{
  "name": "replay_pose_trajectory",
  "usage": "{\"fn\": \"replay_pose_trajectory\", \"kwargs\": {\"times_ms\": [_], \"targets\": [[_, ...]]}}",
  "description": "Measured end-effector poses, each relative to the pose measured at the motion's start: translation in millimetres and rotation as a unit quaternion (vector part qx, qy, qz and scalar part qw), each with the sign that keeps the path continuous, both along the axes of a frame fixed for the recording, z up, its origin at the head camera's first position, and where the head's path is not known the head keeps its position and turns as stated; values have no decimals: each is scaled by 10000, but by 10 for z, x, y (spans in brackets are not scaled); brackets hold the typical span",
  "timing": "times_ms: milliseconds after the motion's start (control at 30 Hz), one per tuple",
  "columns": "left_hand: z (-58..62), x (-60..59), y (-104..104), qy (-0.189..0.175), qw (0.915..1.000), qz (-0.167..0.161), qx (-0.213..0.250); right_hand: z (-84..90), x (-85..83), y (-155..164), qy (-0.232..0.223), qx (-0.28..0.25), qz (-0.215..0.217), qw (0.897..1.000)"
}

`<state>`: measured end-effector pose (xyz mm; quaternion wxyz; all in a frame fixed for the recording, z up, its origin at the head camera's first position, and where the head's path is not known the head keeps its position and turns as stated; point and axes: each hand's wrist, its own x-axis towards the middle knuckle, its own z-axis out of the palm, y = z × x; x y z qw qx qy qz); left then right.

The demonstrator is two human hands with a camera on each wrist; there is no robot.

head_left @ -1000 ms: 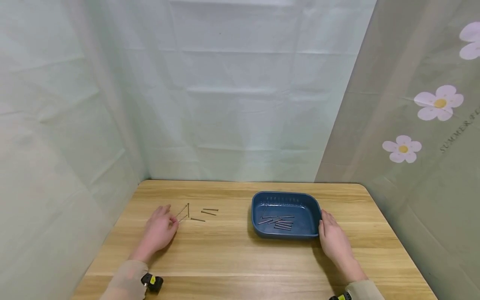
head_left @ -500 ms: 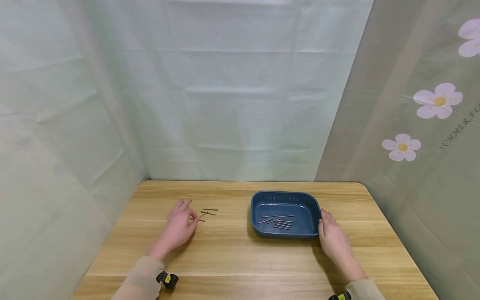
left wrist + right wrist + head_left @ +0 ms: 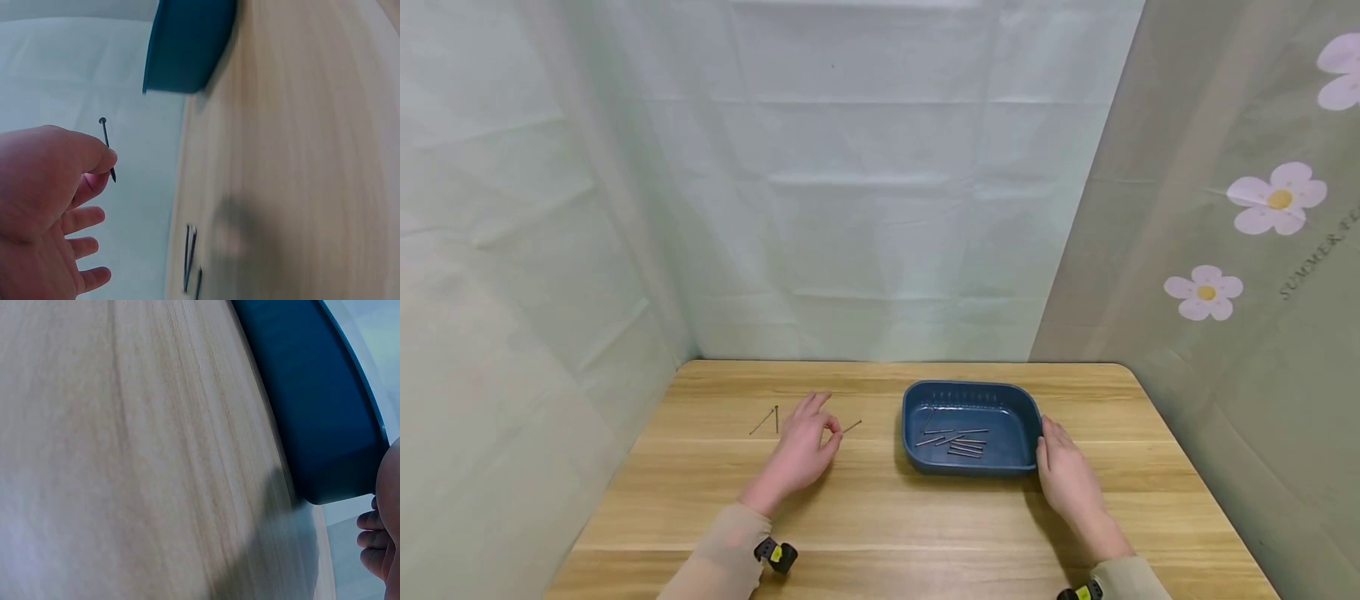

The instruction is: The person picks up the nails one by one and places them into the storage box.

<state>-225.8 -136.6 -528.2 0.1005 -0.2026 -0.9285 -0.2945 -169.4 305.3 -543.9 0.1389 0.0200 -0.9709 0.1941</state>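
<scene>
While left hand (image 3: pixel 801 446) pinches nail (image 3: pixel 107 149) | right hand (image 3: pixel 1063 475) relaxed against blue tray (image 3: pixel 917 421) | wooden table (image 3: pixel 880 517), pale curtains (image 3: pixel 880 208).

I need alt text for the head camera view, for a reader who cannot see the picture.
A person's left hand pinches a nail above a wooden table, while the right hand rests against the side of a blue tray that holds several nails. Two more nails lie on the table left of the left hand, and pale curtains hang behind.
</scene>
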Motion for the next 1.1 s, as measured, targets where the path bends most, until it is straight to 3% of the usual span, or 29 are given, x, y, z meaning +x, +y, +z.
{"fn": "replay_pose_trajectory", "kwargs": {"times_ms": [433, 800, 1100], "targets": [[85, 36, 506, 202, 9981, -438, 372, -16, -4, -7, 332, 1, 81, 9994], [147, 93, 806, 214, 9960, -688, 537, 3, 5, -13, 231, -24, 31, 9997], [270, 119, 1067, 277, 9946, -964, 250, 12, 12, -16, 233, -8, 44, 9997]]}}
